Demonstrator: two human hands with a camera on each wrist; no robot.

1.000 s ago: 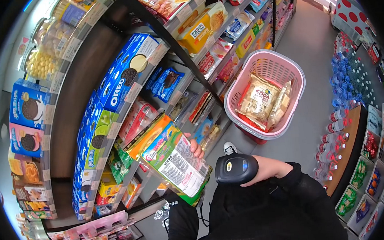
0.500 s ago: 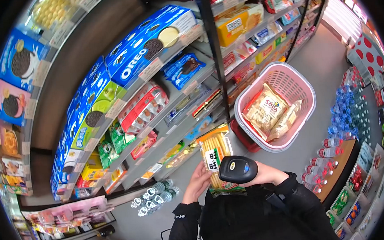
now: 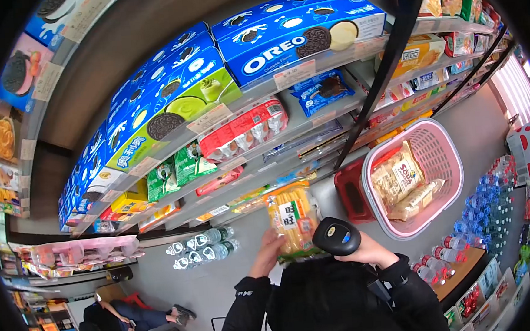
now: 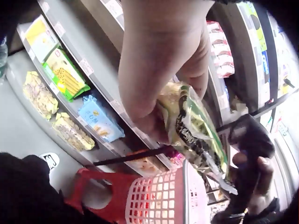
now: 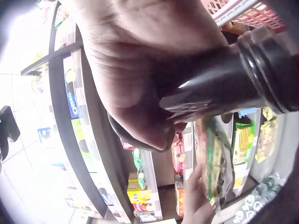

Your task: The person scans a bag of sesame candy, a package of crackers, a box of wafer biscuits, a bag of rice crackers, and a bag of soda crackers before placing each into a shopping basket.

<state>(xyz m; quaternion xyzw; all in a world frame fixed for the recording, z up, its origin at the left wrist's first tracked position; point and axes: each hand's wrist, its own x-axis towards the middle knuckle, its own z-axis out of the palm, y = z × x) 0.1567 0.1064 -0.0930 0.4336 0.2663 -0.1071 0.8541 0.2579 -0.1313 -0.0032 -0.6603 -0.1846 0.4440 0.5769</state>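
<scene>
My left hand (image 3: 269, 250) holds a clear-and-yellow bag of rice crackers (image 3: 291, 221) by its side, the printed front turned up in the head view. In the left wrist view, fingers and thumb of that hand grip one end of the bag (image 4: 198, 133). My right hand (image 3: 372, 251) grips a black handheld barcode scanner (image 3: 336, 236), its rounded head right beside the bag's lower right edge. Curled fingers wrap the scanner's handle (image 5: 210, 84) in the right wrist view, with the bag beyond. The scanner's head hides part of my right hand from above.
A pink basket (image 3: 442, 161) holding a soda cracker bag (image 3: 397, 172) and another pack stands right, beside a red basket (image 3: 351, 187). Shelves with Oreo boxes (image 3: 306, 44) run along the far side. Water bottles (image 3: 203, 248) stand on the floor; a person (image 3: 113, 317) sits at lower left.
The cracker bag has moved from near the shelf to beside the scanner and turned from its labelled back to its front. The head view has swung left, bringing a seated person into view.
</scene>
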